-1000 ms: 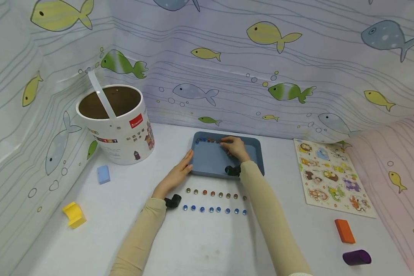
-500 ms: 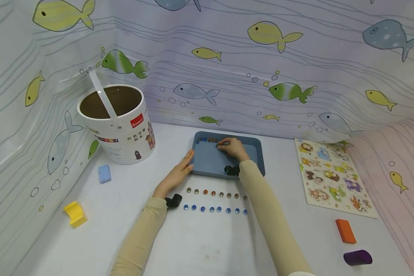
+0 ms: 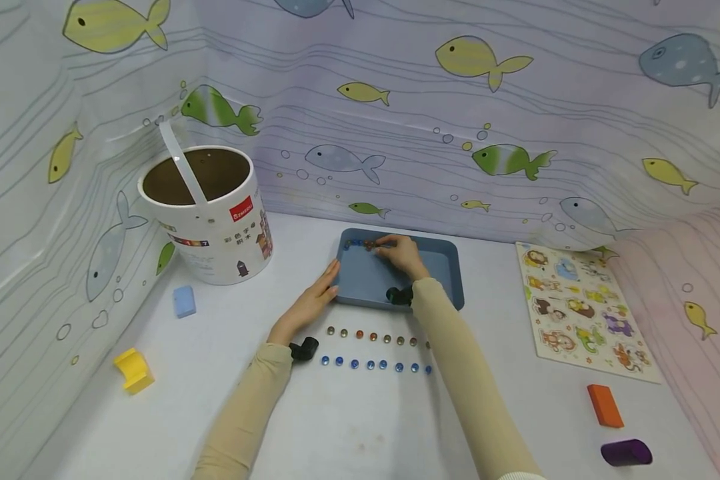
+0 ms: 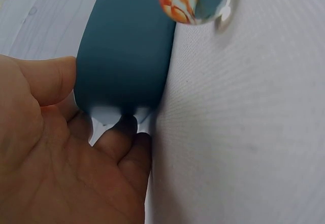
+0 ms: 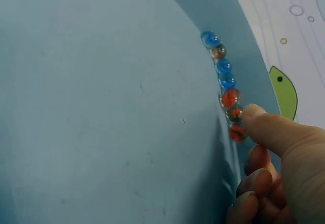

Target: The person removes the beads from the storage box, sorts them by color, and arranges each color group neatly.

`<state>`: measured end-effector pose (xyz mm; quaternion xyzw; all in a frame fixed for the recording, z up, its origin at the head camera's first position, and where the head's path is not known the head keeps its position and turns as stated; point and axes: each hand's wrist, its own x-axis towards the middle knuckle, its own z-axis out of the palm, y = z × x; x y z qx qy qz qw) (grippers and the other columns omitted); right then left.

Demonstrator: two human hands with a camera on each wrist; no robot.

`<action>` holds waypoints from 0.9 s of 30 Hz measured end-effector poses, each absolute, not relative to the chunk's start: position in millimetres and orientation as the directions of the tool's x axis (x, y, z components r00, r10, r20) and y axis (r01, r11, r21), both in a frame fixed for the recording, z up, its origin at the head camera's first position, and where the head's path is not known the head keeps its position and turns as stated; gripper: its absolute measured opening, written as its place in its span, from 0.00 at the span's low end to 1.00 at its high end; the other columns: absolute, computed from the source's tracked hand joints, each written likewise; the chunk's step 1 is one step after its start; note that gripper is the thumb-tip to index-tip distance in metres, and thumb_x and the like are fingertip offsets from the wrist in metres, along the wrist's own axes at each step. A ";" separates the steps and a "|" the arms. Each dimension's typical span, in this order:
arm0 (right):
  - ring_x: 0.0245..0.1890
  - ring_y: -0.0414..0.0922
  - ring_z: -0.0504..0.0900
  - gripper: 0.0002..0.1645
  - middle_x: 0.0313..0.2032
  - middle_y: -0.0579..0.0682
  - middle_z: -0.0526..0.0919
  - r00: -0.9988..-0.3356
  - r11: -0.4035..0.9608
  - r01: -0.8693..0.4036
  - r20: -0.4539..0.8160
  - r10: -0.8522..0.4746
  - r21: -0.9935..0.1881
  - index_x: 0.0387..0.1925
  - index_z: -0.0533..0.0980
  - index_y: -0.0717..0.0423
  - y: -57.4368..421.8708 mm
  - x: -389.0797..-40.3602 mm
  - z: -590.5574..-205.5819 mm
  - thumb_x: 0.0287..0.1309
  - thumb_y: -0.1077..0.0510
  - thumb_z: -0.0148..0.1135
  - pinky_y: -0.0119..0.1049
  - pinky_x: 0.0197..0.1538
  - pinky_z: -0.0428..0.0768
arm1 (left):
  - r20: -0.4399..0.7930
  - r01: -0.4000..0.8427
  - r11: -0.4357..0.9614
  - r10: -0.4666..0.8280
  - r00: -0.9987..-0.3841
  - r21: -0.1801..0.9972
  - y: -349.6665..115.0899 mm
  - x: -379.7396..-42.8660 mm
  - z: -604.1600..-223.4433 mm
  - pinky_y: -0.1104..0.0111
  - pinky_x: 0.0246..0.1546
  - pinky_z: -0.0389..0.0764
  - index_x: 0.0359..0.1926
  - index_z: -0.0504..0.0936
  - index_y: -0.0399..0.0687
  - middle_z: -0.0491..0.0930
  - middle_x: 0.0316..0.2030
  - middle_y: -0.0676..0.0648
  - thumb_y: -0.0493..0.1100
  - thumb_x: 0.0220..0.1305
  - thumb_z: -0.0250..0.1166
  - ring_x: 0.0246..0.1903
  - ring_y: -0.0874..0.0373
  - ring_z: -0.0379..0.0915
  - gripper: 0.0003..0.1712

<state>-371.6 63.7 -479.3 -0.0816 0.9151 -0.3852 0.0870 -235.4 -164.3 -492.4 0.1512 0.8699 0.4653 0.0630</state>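
In the head view, a blue-grey tray (image 3: 360,280) lies on the white table, with a row of glass marbles (image 3: 359,243) along its far wall. My left hand (image 3: 306,303) rests at the tray's left side, fingers extended; in its wrist view the thumb touches the tray edge (image 4: 124,46). Reaching over the tray, my right hand (image 3: 403,255) has one straight finger on the orange end of the row. Its other fingers (image 5: 256,181) curl below, nothing showing between them. The right wrist view shows blue marbles (image 5: 224,65), a brown marble (image 5: 218,51) and orange marbles (image 5: 231,98) side by side.
Before the tray run a row of brown and orange marbles (image 3: 387,339) and a row of blue marbles (image 3: 371,365). A white bucket (image 3: 234,257) stands left, near blue (image 3: 185,301) and yellow (image 3: 134,371) blocks. Right are an animal puzzle board (image 3: 576,307), orange block (image 3: 605,405) and purple block (image 3: 627,453).
My right hand draws slightly back from the row, then moves left and up to the marbles along the far wall, which now sit closer together. The left hand stays at the tray's side.
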 end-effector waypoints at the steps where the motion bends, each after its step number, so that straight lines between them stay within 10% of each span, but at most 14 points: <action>1: 0.33 0.46 0.74 0.18 0.40 0.52 0.82 -0.973 0.685 -0.077 -0.094 -0.209 -0.725 0.52 0.80 0.46 63.2 -372.3 -479.6 0.61 0.49 0.64 0.36 0.35 0.73 | 0.029 0.203 0.523 0.322 -0.946 0.828 -164.4 -235.8 -492.7 0.50 0.76 0.42 0.77 0.44 0.45 0.38 0.78 0.45 0.44 0.77 0.43 0.77 0.46 0.35 0.33; 15: 0.34 0.44 0.75 0.16 0.48 0.55 0.83 -0.966 0.749 -0.051 -0.157 -0.204 -0.660 0.50 0.81 0.52 65.6 -370.1 -475.0 0.63 0.51 0.63 0.32 0.34 0.72 | 0.021 0.198 0.521 0.326 -0.945 0.830 -162.7 -236.2 -491.6 0.49 0.76 0.42 0.77 0.44 0.45 0.38 0.78 0.46 0.44 0.77 0.43 0.76 0.45 0.35 0.33; 27: 0.19 0.40 0.66 0.28 0.19 0.45 0.71 -0.927 0.615 -0.062 -0.183 -0.327 -0.786 0.47 0.81 0.60 108.3 -344.0 -449.7 0.70 0.41 0.50 0.32 0.29 0.67 | 0.037 0.214 0.521 0.330 -0.943 0.826 -163.4 -234.4 -489.7 0.48 0.75 0.43 0.77 0.44 0.43 0.38 0.78 0.43 0.43 0.77 0.43 0.76 0.43 0.35 0.33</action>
